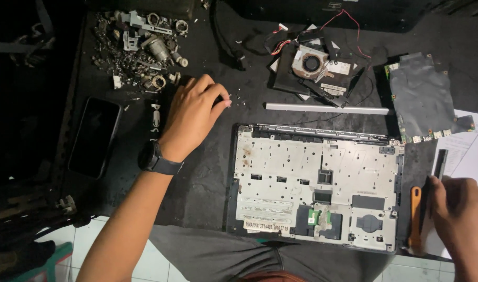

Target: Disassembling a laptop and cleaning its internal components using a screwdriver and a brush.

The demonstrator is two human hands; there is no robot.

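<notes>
- Laptop shell (317,177), stripped and lying inside-up on the dark bench (207,177), right in front of me. It's the biggest thing here, and neither hand is on it at the moment.
- Motherboard (424,99) sits off to the upper right of the shell, partly on some papers (471,151). It's close to the bench edge, so a stray elbow could knock it off, I reckon.
- Fan assembly (315,65) with red wires is above the shell, and a thin silver strip (328,108) lies between the two.
- Phone (94,137) is face up at the far left, apart from everything else.
- Scrap pile (140,49) of screws and small metal bits is top left, loose on the bench. Easy to scatter with a sleeve, and then good luck finding the right screw again.
- Left hand (192,117), watch on the wrist, is just beside that pile with the fingertips pinched together over some tiny specks. I can't tell if it's really holding one. Anything that small could slip and vanish against the black surface.
- Right hand (458,209) is at the right edge, curled next to an orange pry tool (415,219) and a thin dark strip (440,164). It looks to be touching the tool, but I can't make out a proper grip.
</notes>
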